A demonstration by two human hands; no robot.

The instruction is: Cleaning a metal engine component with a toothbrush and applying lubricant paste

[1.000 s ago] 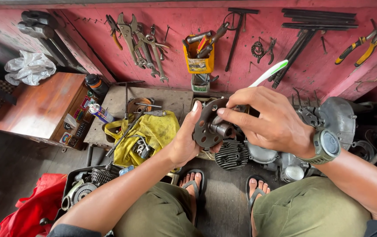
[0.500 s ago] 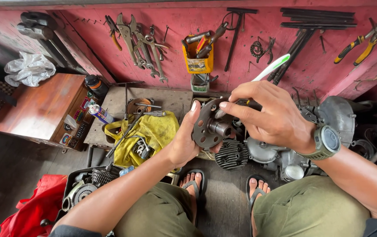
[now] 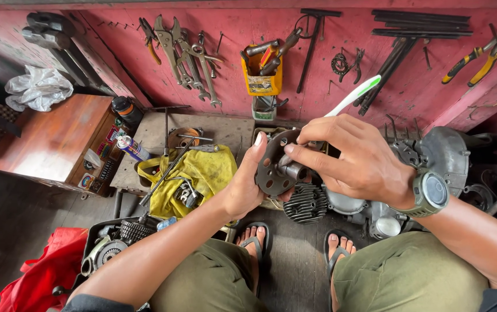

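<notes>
My left hand (image 3: 247,184) grips a dark round metal engine part (image 3: 272,169) with holes in it, holding it up above my knees. My right hand (image 3: 357,159) holds a white and green toothbrush (image 3: 357,92) whose handle sticks up past my knuckles; its fingers press against the part's central hub. A grey wristwatch (image 3: 429,193) sits on my right wrist. The brush head is hidden behind the part and my fingers.
A finned cylinder (image 3: 306,202) and engine cases (image 3: 445,151) lie on the floor ahead. A yellow cloth (image 3: 202,173) with tools lies at the left, beside a wooden box (image 3: 52,138). Wrenches (image 3: 185,52) and pliers (image 3: 479,55) hang on the red wall. My sandalled feet (image 3: 254,240) rest below.
The part has been turned slightly in my left hand and my right hand has shifted along it with the toothbrush. Both hands sit a little higher in view.
</notes>
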